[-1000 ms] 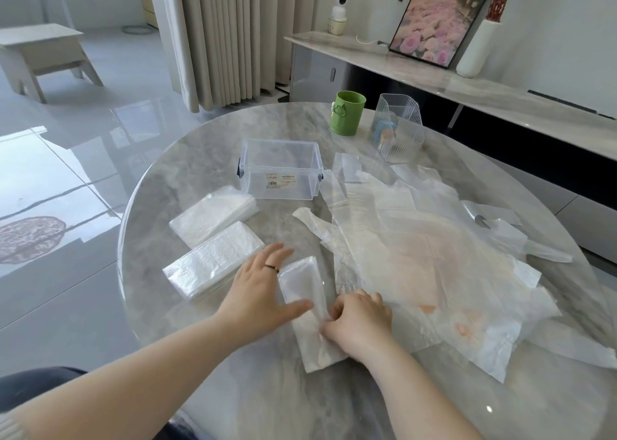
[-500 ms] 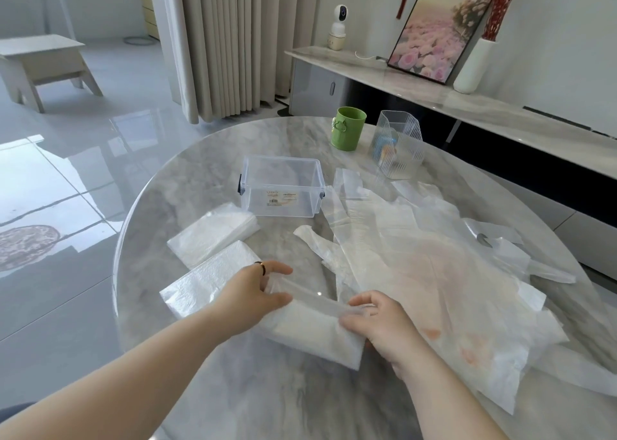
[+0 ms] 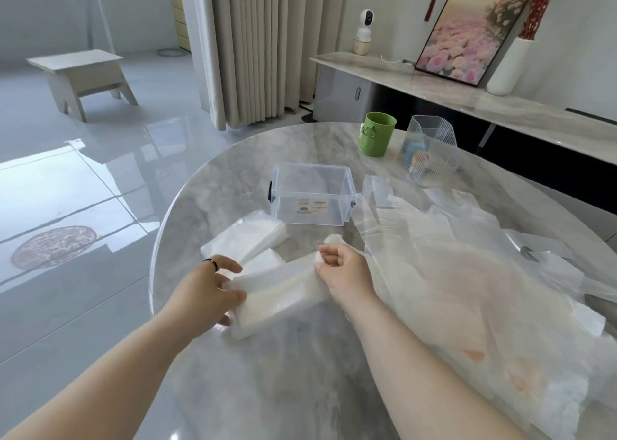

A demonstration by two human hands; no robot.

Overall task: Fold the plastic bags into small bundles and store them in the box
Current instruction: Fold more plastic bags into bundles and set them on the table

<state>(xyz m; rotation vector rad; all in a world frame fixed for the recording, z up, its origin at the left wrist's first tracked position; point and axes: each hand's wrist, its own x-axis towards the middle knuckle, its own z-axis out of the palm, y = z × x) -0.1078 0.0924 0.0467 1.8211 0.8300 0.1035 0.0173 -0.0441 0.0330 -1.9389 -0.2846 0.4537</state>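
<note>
Both hands have carried the folded bag (image 3: 280, 292) farther up the table (image 3: 300, 389) than half a second ago. The right hand (image 3: 340, 272) has drawn away toward the box (image 3: 312, 194), so the bag now stretches between them as a slanted strip. The left hand (image 3: 207, 292) pinches the near end between thumb and fingers, a dark ring on one finger, its forearm reaching in from the lower left. The right hand grips the far end with fingers curled into the palm. Its wrist is bent and its forearm lies beside the loose bags (image 3: 467, 289). The strip crosses in front of the nearer of two bundles (image 3: 247, 239). Whether the strip touches the table cannot be told. The box stands beyond, apart from both hands.
</note>
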